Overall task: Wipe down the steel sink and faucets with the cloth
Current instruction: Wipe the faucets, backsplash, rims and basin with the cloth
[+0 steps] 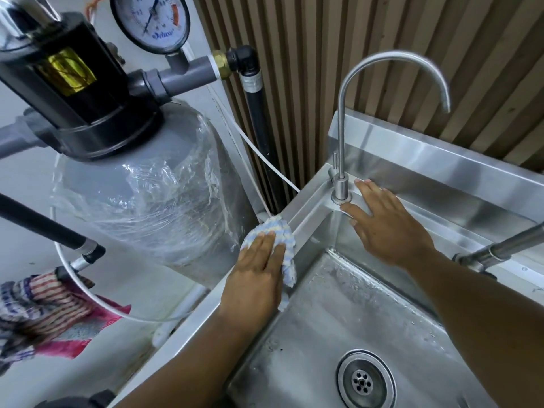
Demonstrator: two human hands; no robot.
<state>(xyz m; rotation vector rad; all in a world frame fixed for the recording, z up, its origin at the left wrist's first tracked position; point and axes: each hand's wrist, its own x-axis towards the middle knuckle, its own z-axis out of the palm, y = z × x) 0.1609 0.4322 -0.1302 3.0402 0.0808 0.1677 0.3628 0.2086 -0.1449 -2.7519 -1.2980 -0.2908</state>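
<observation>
The steel sink [338, 313] fills the lower right, its basin wet, with a round drain [365, 381] near the bottom. A thin gooseneck faucet [341, 134] rises from the sink's back left corner. My left hand [259, 272] lies flat with straight fingers on a blue and white cloth [281, 231], pressing it onto the sink's left rim. My right hand [385, 225] rests flat on the back corner of the rim, its fingertips touching the base of the gooseneck faucet. A second faucet [500, 248] enters from the right edge, partly cut off.
A grey filter tank [153, 195] wrapped in clear plastic stands close to the sink's left side, with a black valve head and a pressure gauge [150, 19] above. White tubing [265, 157] runs past the rim. A striped rag [44, 307] hangs at lower left. A slatted wall stands behind.
</observation>
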